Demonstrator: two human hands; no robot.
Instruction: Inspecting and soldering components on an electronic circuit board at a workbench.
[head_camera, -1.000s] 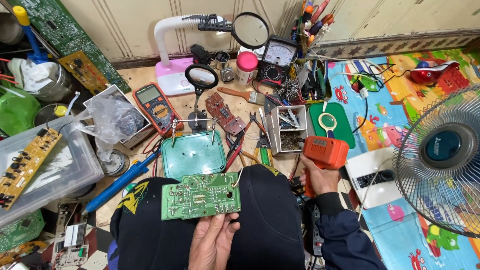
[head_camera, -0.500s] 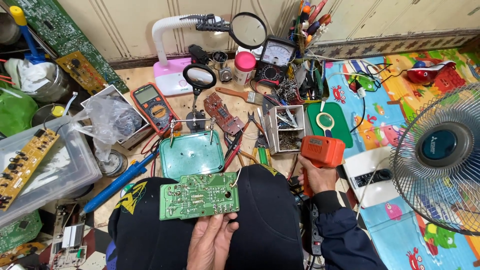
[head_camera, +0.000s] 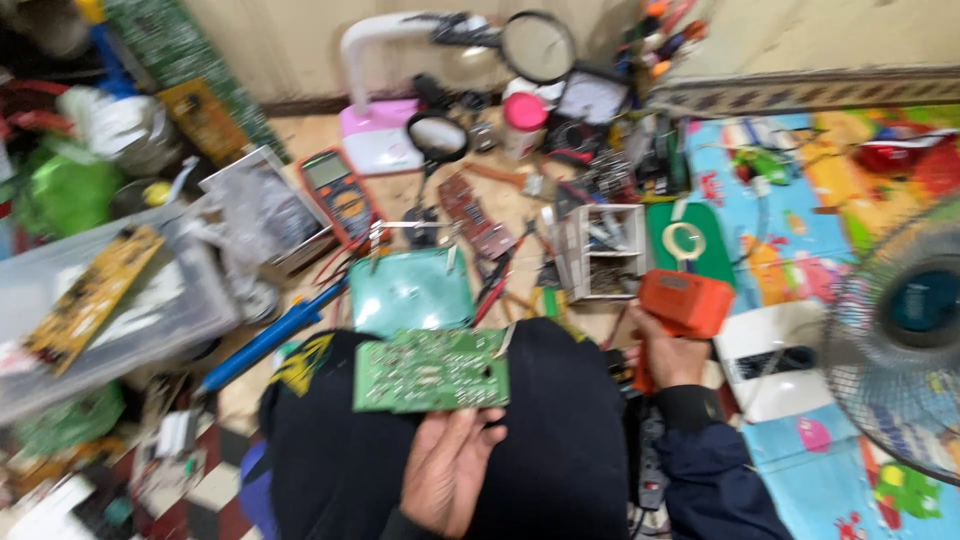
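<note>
Little had shifted in half a second: the green board stayed level over the lap and the orange tool remained off to the right, though the view had swung and blurred.

A person's left hand pinched the board by its lower edge, fingers closed on it, solder side up, above dark trousers. The right hand, in a dark blue sleeve, was wrapped around the handle of the orange tool, held upright well to the right of the board.

Just beyond the board's far edge lay a teal tray. Left of the grip, a blue-handled tool slanted toward a clear plastic bin holding a yellow board. Farther out past the tray sat an orange multimeter, a small magnifier on a stand and a brown board. A white parts box stood between the tray and the orange tool, with a green case behind the tool.

At the far wall stood a pink-based lamp, a round magnifier, a pink-capped jar and an analogue meter. A fan filled the right edge, over a colourful mat.
</note>
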